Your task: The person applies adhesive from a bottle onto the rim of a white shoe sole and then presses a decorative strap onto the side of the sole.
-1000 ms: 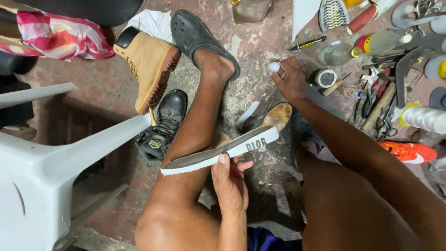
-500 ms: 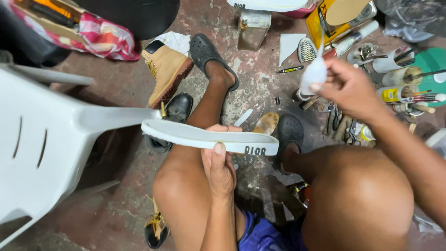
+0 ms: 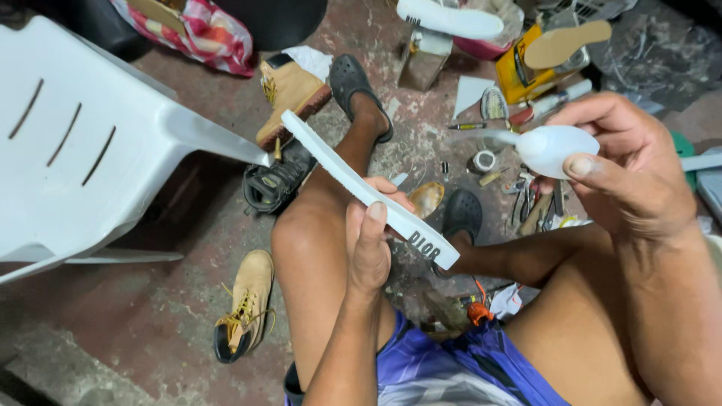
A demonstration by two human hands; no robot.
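My left hand [image 3: 370,244] grips a long white shoe sole [image 3: 353,183] by its edge, holding it slanted above my left knee [image 3: 301,233]. My right hand [image 3: 628,165] is raised at the right and closed around a small white squeeze bottle [image 3: 553,148], whose thin nozzle points left toward the sole. The nozzle tip is a little apart from the sole. My feet wear dark clogs [image 3: 353,83] on the concrete floor.
A white plastic chair [image 3: 98,143] stands at the left. Tan boots [image 3: 289,90] [image 3: 244,304] and a black boot [image 3: 274,184] lie on the floor. Tools, another white sole [image 3: 447,19], a tan insole [image 3: 564,43] and tins crowd the upper right.
My right hand has drawn the bottle back from the tool pile toward me. My left hand has tilted the sole from level to slanted, its far end up and to the left.
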